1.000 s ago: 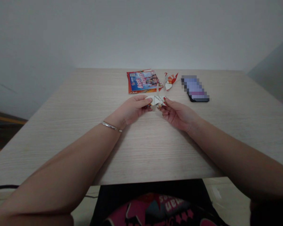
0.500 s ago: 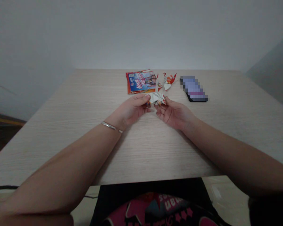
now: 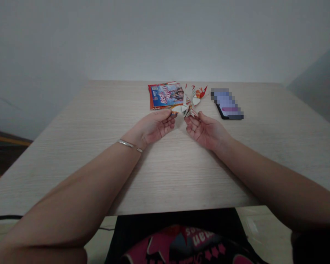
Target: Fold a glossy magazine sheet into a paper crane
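An origami crane (image 3: pixel 183 108), folded from white paper with coloured print, is stretched between my two hands. My left hand (image 3: pixel 156 127) pinches its left wing between thumb and fingers. The right wing is gripped by my right hand (image 3: pixel 208 131), whose thumb presses against the index finger while the other fingers curl. Narrow pointed paper parts stand up from the crane's middle. Just behind it lies a second folded paper crane (image 3: pixel 199 93), red, orange and white, partly overlapped in view by the first.
To the left behind my hands lies a stack of printed paper sheets (image 3: pixel 166 97), blue on top with red edges below. A phone (image 3: pixel 227 105) with a blurred screen rests on the right of the wooden table (image 3: pixel 178 172). A wall rises behind the table.
The held crane's wings have been drawn apart and its pointed parts now stand up higher. My hands have moved slightly away from each other.
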A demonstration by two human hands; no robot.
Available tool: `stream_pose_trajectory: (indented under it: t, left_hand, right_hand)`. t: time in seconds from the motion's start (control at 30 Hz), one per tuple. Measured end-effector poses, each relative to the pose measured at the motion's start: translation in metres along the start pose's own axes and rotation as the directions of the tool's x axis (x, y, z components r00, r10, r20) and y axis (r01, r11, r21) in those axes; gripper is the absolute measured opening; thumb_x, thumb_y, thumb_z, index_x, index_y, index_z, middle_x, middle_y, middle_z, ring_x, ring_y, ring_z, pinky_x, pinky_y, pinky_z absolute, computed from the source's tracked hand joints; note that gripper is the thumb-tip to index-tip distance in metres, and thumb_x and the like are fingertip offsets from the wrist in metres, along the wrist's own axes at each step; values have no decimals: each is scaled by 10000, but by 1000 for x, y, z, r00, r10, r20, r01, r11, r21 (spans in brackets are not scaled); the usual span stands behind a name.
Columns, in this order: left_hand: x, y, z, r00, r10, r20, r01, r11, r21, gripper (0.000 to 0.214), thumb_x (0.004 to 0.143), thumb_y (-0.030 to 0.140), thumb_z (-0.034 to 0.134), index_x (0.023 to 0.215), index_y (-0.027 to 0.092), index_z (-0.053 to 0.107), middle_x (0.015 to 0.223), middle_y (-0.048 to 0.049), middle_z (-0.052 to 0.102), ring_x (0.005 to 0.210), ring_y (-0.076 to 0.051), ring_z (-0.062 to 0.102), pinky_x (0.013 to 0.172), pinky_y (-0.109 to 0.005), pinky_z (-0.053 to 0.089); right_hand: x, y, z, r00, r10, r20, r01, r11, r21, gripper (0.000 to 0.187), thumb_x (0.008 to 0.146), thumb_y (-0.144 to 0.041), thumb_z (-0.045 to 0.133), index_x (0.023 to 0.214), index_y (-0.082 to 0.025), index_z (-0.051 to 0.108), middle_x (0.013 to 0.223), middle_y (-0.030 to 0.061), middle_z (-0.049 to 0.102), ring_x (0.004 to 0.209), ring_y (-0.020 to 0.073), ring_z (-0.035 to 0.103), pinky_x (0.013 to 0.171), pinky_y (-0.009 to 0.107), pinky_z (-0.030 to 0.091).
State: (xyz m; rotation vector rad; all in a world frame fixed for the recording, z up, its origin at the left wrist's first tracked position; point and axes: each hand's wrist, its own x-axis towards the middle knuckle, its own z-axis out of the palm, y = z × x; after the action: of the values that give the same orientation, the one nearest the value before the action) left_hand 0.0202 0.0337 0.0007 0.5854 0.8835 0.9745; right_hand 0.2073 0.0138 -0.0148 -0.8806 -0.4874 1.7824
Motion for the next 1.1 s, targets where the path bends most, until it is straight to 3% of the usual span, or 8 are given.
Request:
stream_pose_trajectory:
  t: [0.27, 0.5, 0.57, 0.63, 0.7, 0.77, 0.97, 1.1]
  left_hand:
    - [7, -2, -8, 998, 43, 56, -37, 993, -108, 141, 939, 108, 712, 999, 236, 723, 792, 29, 725, 650, -73, 655, 698, -201, 573]
    - [3, -7, -5, 981, 190, 40, -194, 974, 119, 264, 869, 2, 587, 1018, 170, 727, 988, -31, 725, 803, -98, 678, 937, -304, 589]
    - [4, -9, -4, 931, 366, 2, -348, 881, 321, 258, 853, 40, 593, 1021, 170, 742, 1061, -48, 711, 908, -133, 679, 990, -334, 570]
    - [5, -11, -5, 824, 567, 18, -470, 664, 581, 254, 832, 88, 645, 1038, 182, 760, 1181, -78, 678, 1128, -209, 650, 1066, -393, 537]
    - [7, -12, -8, 731, 678, 79, -484, 433, 761, 250, 821, 146, 722, 1063, 189, 771, 1315, -115, 612, 1341, -275, 548, 1159, -448, 473]
    - [10, -13, -12, 675, 727, 129, -480, 300, 825, 258, 822, 224, 793, 1078, 199, 769, 1396, -132, 557, 1431, -295, 476, 1223, -472, 410]
    - [12, -9, -22, 478, 826, 300, -550, 15, 835, 176, 889, 321, 799, 1037, 241, 746, 1442, -78, 590, 1407, -267, 525, 1245, -449, 383]
    - [11, -7, -22, 465, 840, 280, -521, 4, 854, 73, 895, 246, 775, 961, 218, 762, 1389, -71, 644, 1348, -261, 582, 1202, -440, 431]
  right_hand:
    - [5, 4, -7, 992, -80, 102, 79, 997, 11, 180, 1019, -222, 528, 964, -247, 697, 975, 30, 828, 1061, 148, 771, 955, 317, 632]
    - [6, 5, -2, 996, -90, 14, 89, 996, 18, 329, 1069, -218, 396, 964, -233, 707, 939, 48, 825, 1055, 160, 773, 1043, 363, 600]
    - [4, 5, 1, 996, -91, -4, 91, 996, 8, 343, 1076, -226, 397, 955, -228, 717, 938, 49, 826, 1067, 164, 770, 1069, 363, 583]
    - [2, 5, 4, 996, -94, -4, 94, 996, -10, 347, 1078, -235, 407, 940, -225, 725, 958, 49, 828, 1090, 168, 765, 1091, 367, 569]
    - [1, 5, 5, 995, -104, 10, 104, 994, -30, 355, 1079, -235, 409, 930, -224, 732, 983, 49, 830, 1103, 168, 760, 1105, 368, 558]
    - [-1, 4, 6, 994, -108, 34, 110, 992, -62, 351, 1073, -226, 418, 922, -224, 735, 980, 47, 830, 1077, 167, 763, 1108, 369, 554]
    - [-8, 4, 11, 990, -56, 133, 88, 965, -247, 266, 1032, -208, 486, 954, -200, 740, 999, 66, 818, 986, 169, 758, 1078, 373, 563]
    - [-10, 6, 9, 977, -150, 151, 199, 896, -396, 102, 938, -240, 626, 1026, -221, 676, 993, 31, 768, 838, 142, 717, 861, 319, 609]
